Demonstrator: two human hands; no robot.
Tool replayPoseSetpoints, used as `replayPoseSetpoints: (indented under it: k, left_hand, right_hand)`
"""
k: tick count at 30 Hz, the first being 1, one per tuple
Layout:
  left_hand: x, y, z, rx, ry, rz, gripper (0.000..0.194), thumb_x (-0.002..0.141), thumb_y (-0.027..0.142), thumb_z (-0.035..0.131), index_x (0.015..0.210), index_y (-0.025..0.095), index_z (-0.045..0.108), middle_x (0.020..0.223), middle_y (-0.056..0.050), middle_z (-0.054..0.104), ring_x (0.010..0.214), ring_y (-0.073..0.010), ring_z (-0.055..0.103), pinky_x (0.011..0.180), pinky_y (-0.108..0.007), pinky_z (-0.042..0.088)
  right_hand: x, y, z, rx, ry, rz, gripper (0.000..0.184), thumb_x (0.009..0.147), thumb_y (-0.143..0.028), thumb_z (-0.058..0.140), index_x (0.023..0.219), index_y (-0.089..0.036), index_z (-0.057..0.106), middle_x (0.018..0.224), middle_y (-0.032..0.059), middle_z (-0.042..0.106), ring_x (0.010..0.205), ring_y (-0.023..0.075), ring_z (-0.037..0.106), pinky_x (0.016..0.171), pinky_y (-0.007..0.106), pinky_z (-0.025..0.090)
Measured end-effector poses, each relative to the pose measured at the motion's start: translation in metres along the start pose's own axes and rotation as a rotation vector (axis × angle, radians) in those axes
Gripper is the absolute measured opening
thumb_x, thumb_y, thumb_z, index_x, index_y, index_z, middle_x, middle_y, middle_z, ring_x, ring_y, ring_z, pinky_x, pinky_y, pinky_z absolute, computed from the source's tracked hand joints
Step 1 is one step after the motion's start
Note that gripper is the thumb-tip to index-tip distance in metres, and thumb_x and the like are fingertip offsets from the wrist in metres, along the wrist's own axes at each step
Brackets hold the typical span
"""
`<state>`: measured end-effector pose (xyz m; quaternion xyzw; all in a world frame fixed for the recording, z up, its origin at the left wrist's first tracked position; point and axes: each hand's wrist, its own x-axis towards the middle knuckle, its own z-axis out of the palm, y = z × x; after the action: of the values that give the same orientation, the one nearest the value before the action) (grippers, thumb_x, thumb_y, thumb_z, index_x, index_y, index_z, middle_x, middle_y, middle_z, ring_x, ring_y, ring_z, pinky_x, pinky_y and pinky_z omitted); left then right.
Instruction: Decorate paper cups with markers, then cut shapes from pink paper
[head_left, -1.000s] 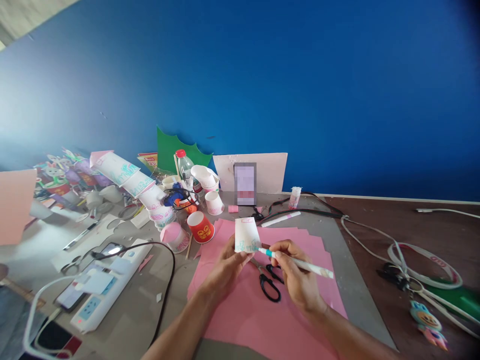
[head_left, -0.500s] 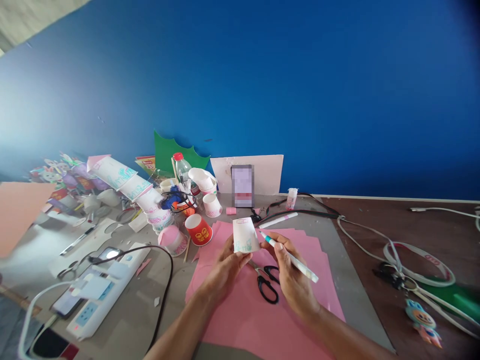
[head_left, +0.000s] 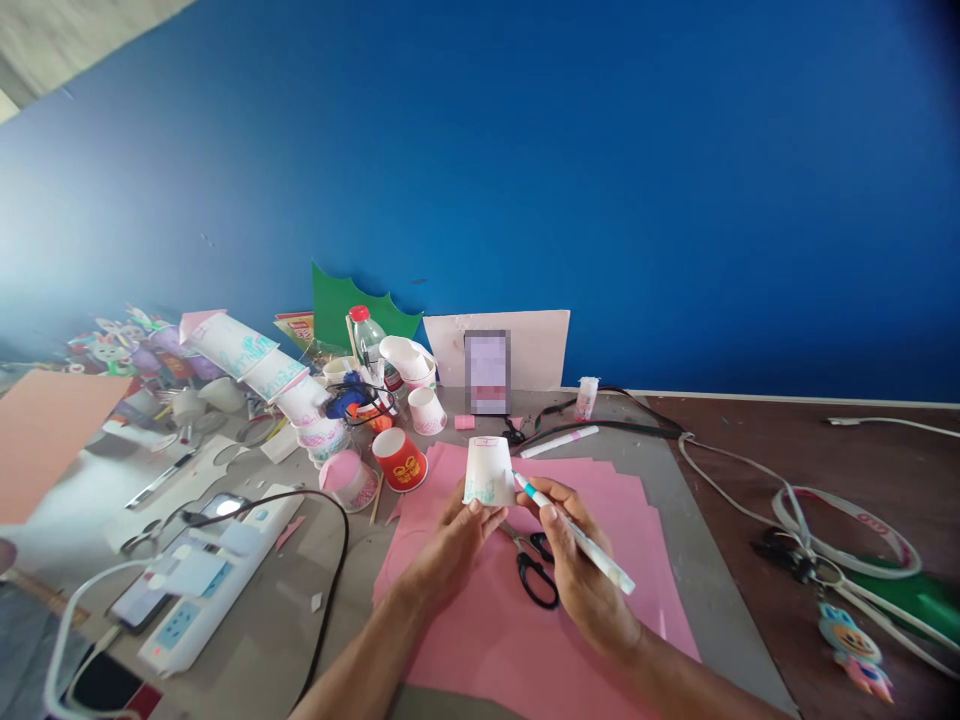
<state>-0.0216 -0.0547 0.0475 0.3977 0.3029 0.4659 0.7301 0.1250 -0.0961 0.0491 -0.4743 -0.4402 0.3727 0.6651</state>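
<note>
Head view: from above the desk, facing forward and down
Desk: lower half, near
Wall: upper half, farther off

Pale glare at left on blue wall, dim upper-right corner

Grey table, visibly worn. Pink sheets lie flat, loosely stacked, at its near middle. Red cup stands just beside their left edge. Marker lies behind them; small jar upright farther back. Left side: power strip, black cable. Adjoining brown surface, right: charm.
</note>
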Motion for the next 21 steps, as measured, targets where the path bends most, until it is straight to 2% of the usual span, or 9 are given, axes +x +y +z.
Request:
replayPoseSetpoints:
  k: [3,9,14,21]
  left_hand:
    - [0.0007,-0.0025,-0.0027,-0.005,-0.022,-0.003,0.055,0.083,0.038,0.073,0.134,0.024,0.06,0.122,-0.011,0.072,0.124,-0.0321,0.059,0.115,-0.052,0.035]
    - [0.0033,-0.0014,-0.0036,0.009,-0.062,-0.005,0.055,0.079,0.04,0.077,0.129,0.02,0.063,0.114,-0.012,0.074,0.124,-0.0322,0.058,0.112,-0.049,0.036]
    - [0.0043,0.0006,-0.0035,-0.001,-0.076,0.0,0.057,0.08,0.04,0.077,0.131,0.022,0.061,0.119,-0.012,0.072,0.124,-0.032,0.058,0.111,-0.049,0.036]
    - [0.0033,0.0032,-0.0016,0.005,-0.069,-0.003,0.061,0.08,0.04,0.077,0.136,0.025,0.057,0.123,-0.012,0.07,0.125,-0.0316,0.057,0.11,-0.049,0.036]
  right_hand:
    - [0.0003,-0.0008,-0.0004,-0.01,-0.015,-0.009,0.035,0.094,-0.053,0.056,0.107,-0.022,0.065,0.096,0.0085,0.075,0.088,0.022,0.073,0.072,0.031,0.061]
    - [0.0008,-0.0027,-0.0022,-0.037,-0.012,-0.051,0.025,0.094,-0.045,0.058,0.103,-0.022,0.063,0.09,0.0063,0.073,0.082,0.0198,0.07,0.069,0.028,0.059]
    - [0.0012,-0.0051,-0.0056,-0.003,-0.1,-0.09,0.014,0.092,-0.035,0.061,0.101,-0.025,0.066,0.088,0.0022,0.068,0.07,0.0151,0.062,0.062,0.024,0.054]
    - [0.004,-0.0073,-0.0064,0.034,-0.136,-0.126,0.011,0.091,-0.024,0.06,0.096,-0.028,0.068,0.086,-0.0008,0.061,0.065,0.0129,0.055,0.055,0.021,0.047]
